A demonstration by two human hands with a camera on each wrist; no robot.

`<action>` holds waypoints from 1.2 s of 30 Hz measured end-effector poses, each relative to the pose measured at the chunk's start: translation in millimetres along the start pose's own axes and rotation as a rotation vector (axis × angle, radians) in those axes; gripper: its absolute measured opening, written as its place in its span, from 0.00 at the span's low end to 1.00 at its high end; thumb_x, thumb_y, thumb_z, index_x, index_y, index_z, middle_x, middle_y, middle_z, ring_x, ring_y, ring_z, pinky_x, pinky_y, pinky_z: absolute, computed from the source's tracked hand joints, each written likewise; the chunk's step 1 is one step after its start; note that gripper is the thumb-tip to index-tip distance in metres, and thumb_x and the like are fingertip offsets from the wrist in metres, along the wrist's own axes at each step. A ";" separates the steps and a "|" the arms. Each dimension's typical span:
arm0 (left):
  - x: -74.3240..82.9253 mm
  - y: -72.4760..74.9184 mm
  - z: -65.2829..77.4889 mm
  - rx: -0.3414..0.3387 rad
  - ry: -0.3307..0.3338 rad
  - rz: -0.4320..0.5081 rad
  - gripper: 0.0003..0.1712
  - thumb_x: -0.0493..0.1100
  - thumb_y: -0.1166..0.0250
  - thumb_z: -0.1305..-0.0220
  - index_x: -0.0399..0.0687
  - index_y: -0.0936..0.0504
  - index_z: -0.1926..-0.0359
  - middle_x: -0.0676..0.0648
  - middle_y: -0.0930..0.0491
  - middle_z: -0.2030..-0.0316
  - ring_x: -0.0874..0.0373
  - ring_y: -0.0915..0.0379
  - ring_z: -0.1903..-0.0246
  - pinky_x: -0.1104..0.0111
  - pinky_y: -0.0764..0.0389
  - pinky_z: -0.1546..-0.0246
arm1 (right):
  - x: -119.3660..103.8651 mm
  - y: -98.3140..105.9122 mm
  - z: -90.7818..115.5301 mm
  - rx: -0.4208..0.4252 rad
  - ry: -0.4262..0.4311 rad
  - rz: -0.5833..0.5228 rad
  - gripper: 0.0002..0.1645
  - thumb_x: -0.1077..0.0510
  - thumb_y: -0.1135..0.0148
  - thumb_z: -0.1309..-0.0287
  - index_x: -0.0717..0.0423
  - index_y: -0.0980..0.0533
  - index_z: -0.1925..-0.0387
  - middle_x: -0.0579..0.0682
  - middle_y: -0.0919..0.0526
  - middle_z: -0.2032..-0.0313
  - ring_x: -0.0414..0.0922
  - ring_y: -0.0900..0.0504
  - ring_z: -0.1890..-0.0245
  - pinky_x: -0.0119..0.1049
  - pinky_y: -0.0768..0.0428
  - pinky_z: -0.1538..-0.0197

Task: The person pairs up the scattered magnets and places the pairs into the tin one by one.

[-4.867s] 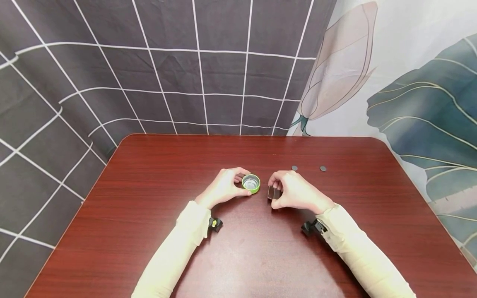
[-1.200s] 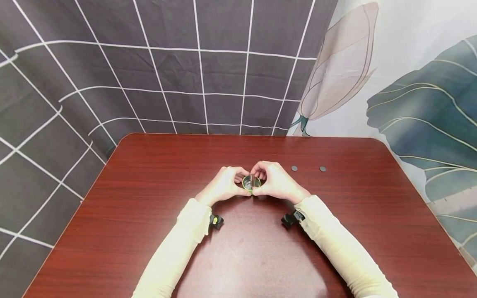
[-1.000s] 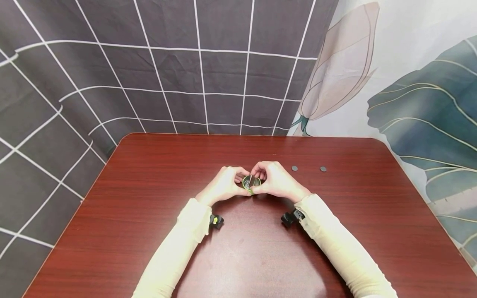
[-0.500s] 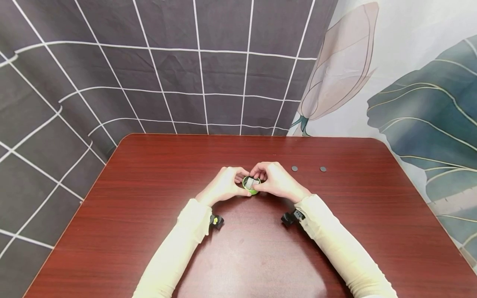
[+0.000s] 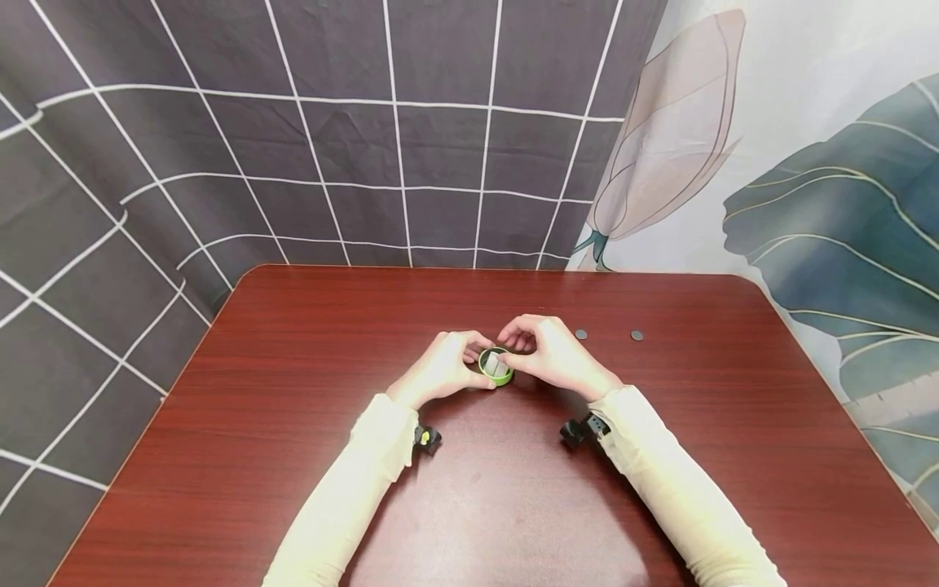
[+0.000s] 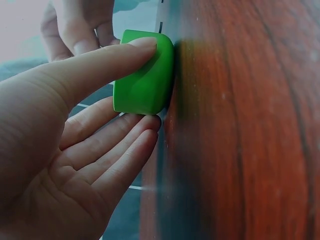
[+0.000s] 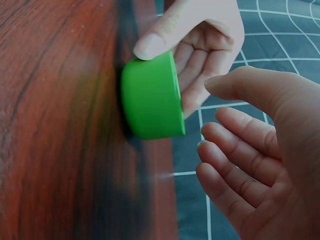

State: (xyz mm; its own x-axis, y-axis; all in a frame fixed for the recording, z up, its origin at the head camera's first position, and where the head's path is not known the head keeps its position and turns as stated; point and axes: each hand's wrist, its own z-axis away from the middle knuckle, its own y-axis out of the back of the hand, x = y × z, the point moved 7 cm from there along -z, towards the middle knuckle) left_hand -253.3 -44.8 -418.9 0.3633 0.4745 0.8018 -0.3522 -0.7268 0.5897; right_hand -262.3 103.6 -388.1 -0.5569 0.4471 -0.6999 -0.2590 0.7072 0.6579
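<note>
A small round green tin [image 5: 502, 381] stands on the table in front of me. My left hand [image 5: 440, 368] grips it from the left, thumb on the near side and fingers on the far side, as the left wrist view shows on its green wall [image 6: 137, 87]. Inside lies a pale grey, square-cornered piece [image 5: 495, 364], partly below the rim. My right hand [image 5: 552, 352] is at the tin's right, thumb tip close over the rim. In the right wrist view, its spread fingers [image 7: 240, 172] hold nothing and are apart from the tin.
Two small dark grey discs, a nearer-in one [image 5: 581, 334] and one farther right [image 5: 637, 335], lie on the reddish-brown wooden table [image 5: 469, 505] beyond my right hand. A dark grid-patterned curtain [image 5: 352, 147] hangs behind the table's far edge.
My right hand has brought the square-cornered piece left to the tin, tilted it down inside and let go, then drawn slightly back to the right. My left hand keeps its grip on the tin.
</note>
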 end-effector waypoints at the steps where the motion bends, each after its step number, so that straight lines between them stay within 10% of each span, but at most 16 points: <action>1: 0.2 0.0 0.1 0.001 0.002 0.001 0.29 0.39 0.16 0.53 0.41 0.16 0.49 0.46 0.13 0.57 0.58 0.16 0.58 0.69 0.18 0.53 | 0.0 1.4 0.3 0.005 0.002 0.002 0.13 0.63 0.22 0.49 0.57 0.16 0.61 0.48 0.17 0.68 0.42 0.19 0.68 0.38 0.18 0.62; 36: 14.2 2.8 0.5 0.053 -0.075 -0.106 0.41 0.45 0.15 0.56 0.38 0.20 0.40 0.45 0.16 0.49 0.55 0.20 0.52 0.63 0.23 0.46 | 20.2 53.3 33.4 0.125 -0.100 0.039 0.14 0.58 0.25 0.43 0.54 0.16 0.55 0.52 0.13 0.61 0.42 0.17 0.63 0.45 0.17 0.55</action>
State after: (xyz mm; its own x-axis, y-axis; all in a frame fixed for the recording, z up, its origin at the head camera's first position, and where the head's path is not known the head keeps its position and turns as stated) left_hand -248.7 -40.4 -405.9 0.4599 0.5132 0.7246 -0.2630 -0.7007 0.6632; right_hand -261.0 168.6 -376.5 -0.4819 0.5229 -0.7031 -0.1353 0.7483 0.6494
